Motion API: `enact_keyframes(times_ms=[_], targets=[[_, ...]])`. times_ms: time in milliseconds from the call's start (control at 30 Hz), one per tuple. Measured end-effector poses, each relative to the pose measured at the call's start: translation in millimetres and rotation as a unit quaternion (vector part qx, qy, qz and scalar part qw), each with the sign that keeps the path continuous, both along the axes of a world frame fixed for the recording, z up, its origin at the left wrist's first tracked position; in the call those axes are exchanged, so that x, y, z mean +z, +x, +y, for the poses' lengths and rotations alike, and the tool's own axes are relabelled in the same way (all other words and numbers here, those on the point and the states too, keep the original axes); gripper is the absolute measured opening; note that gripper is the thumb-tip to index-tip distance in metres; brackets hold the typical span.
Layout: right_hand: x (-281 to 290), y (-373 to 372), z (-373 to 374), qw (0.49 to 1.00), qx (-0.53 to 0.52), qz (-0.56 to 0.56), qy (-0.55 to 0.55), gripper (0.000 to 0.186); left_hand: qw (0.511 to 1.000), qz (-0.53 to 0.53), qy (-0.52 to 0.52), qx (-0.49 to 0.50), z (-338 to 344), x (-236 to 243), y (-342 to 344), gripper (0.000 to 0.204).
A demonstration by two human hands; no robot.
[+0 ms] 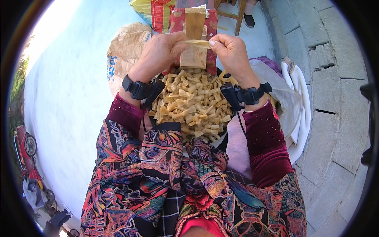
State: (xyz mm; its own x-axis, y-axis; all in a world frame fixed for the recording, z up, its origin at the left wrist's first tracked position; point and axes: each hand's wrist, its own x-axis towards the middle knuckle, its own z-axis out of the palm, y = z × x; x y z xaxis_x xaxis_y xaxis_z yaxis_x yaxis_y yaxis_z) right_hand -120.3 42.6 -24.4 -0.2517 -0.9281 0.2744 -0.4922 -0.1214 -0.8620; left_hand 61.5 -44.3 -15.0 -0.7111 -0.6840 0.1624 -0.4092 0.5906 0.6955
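A flat, pale yellow strip (198,43), like a ribbon of dried husk or bean curd skin, is stretched level between my hands. My left hand (161,50) pinches its left end between thumb and fingers. At the other end, the thumb and forefinger of my right hand (232,54) are closed on it. Just beneath the strip is a wooden piece (193,59) with an upright block (195,21), set on a red patterned cloth (212,25). Below my hands, a large heap of short, yellowish folded or knotted pieces (193,100) fills a container whose rim is mostly hidden.
A brown paper sack (128,51) lies at the left, with a striped woven bag (156,15) behind it. White cloth or sheeting (298,102) is bunched at the right, beside grey stone blocks (327,94). Wooden stool legs (239,17) and another person's shoe (248,20) show at the far side.
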Motion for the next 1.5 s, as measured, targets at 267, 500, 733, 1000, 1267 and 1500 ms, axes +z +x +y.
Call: enact_keyframes(times_ms=[267, 500, 733, 1000, 1267, 1500], targets=[[-21, 6, -27, 0.997, -0.076, -0.005, -0.015, 0.017, 0.995, -0.005, -0.074, 0.059, -15, -20, -8, 0.023], [-24, -6, -30, 0.974, -0.059, 0.185, 0.12, 0.021, 0.993, -0.079, -0.073, 0.043, -10, -18, -1, 0.031], [4, 16, 4, 0.864, 0.159, -0.448, 0.165, 0.021, 0.985, 0.039, 0.152, -0.069, 37, 4, -3, 0.05], [15, 24, 13, 0.793, 0.309, -0.483, 0.206, 0.025, 0.569, 0.572, 0.508, -0.302, 13, 37, -4, 0.036], [35, 38, 4, 0.691, 0.415, -0.585, 0.093, 0.028, 0.9, 0.407, -0.059, 0.147, 31, 32, 6, 0.04], [8, 45, 13, 0.988, 0.068, 0.031, -0.138, 0.021, 0.93, 0.261, 0.257, 0.026, 58, 19, -14, 0.03]])
